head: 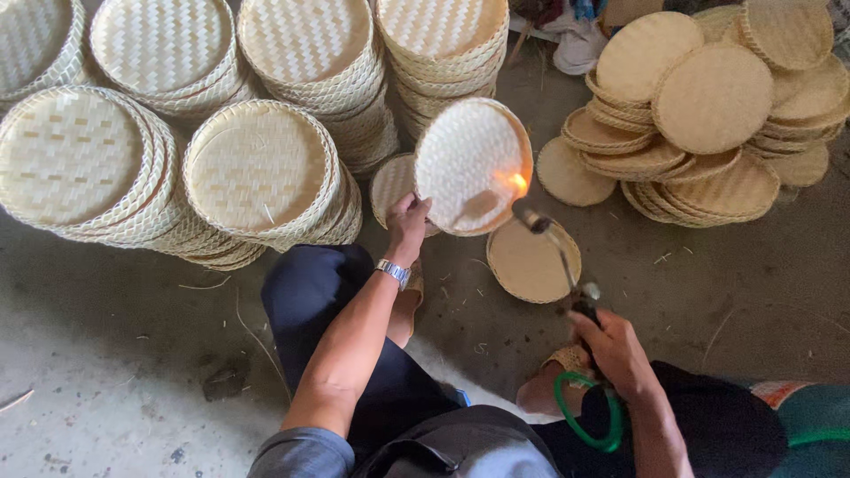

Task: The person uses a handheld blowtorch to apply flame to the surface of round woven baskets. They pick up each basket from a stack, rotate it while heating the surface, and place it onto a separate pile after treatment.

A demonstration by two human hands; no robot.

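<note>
At the far left we see stacks of pale woven trays [84, 164] nested rim-up on the concrete floor [115, 354], packed close so each pile props the next. Just right of them another stack [261, 173] stands near our knee, within easy reach.

Our left hand [407, 226] comes next: its grip is pinched on the lower rim of a round woven tray [469, 164], thumb on the near side and fingers behind, holding it tilted up on edge so the inner face turns toward the flame. The tray hangs above the floor, in the middle of the view, touching nothing but that hand.

Right of it, a small orange flame [519, 183] licks the tray's right edge, fed from the nozzle of a gas torch [553, 248]. Our right hand [615, 354] has its grip wrapped tight round the torch handle, kept low and well back from the heat, with a green hose [584, 425] looping beneath the wrist.

Below the torch one tray [531, 265] lies flat on the floor. At the far right, darker tan trays [708, 115] lie heaped loosely, kept apart from the pale stacks.
</note>
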